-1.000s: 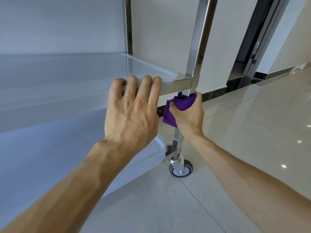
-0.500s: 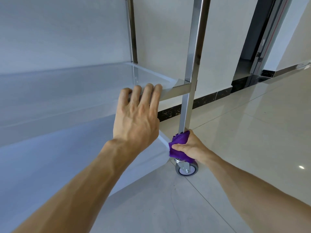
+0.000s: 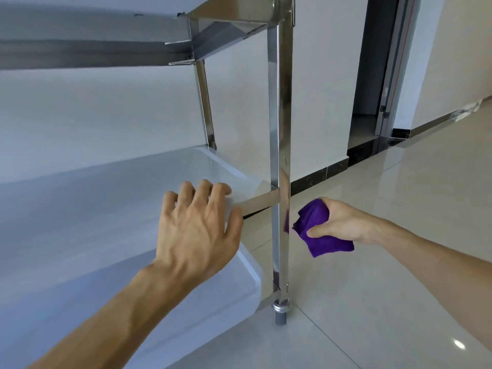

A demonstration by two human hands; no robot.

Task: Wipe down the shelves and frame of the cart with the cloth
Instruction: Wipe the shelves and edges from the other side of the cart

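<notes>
- Right hand [image 3: 343, 222]: fingers curled round bunched purple cloth [image 3: 319, 230], held just right of the steel corner post [image 3: 279, 129], apparently not touching.
- Left hand [image 3: 197, 230]: fingers hooked over middle shelf [image 3: 106, 198] edge, thumb beneath, bracing the cart.
- Progress: judged mid-task; no visible sign which surfaces are finished.
- Surroundings: glossy tiled floor [image 3: 399, 288], white wall [image 3: 319, 75], dark doorway [image 3: 370, 75] beyond the right fingers.

I see my left hand [image 3: 197, 230] and right hand [image 3: 343, 225] bare, both forearms uncovered, with no sleeves, gloves or jewellery.
</notes>
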